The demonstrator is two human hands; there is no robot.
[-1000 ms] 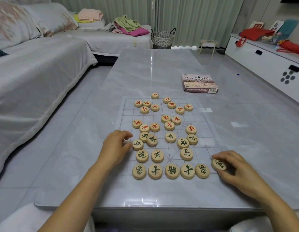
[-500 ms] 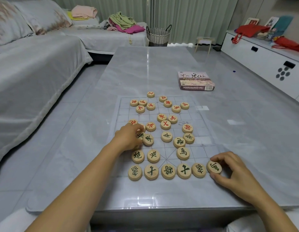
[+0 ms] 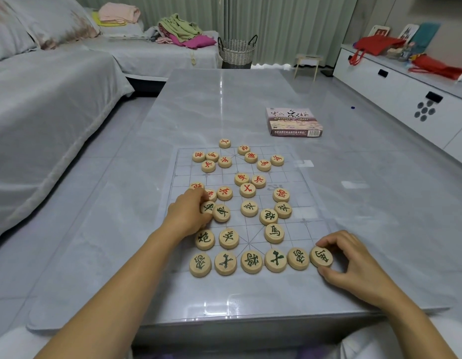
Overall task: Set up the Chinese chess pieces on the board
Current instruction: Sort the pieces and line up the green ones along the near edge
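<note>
Your right hand point(image 3: 354, 265) has thumb and fingertips point(image 3: 325, 242) closed around the rim of a green-lettered piece point(image 3: 321, 256) at the right end of the near row, which sits flat on the board point(image 3: 297, 177). Your left hand point(image 3: 188, 216) curls its fingers over another green piece point(image 3: 207, 207) at the left of the board, about halfway up; the fingertips are on it, but whether they pinch it or only push it you cannot tell.

These pieces look like small turned wooden discs: light, stiff, and not fragile. Take each one by its rim between thumb and two fingers, or press on the flat top and slide it. The faces seem smooth, so expect them to skate easily. Neighbours sit touching, as with the disc point(image 3: 221, 213) just right of your left hand, so a careless nudge will likely shift them.

The board appears to be a thin printed sheet under or within a clear glossy cover on the table point(image 3: 224, 99); its lines are faint. Six green pieces line the near edge; the others lie scattered in the near half, and the red ones point(image 3: 247, 190) beyond them.

The table is grey, marble-patterned and reflective. The game box point(image 3: 293, 122) lies far right of the board. A sofa point(image 3: 43, 99) runs along the left, a basket point(image 3: 236, 51) stands beyond the table, and a white cabinet point(image 3: 405, 94) is at the right.
</note>
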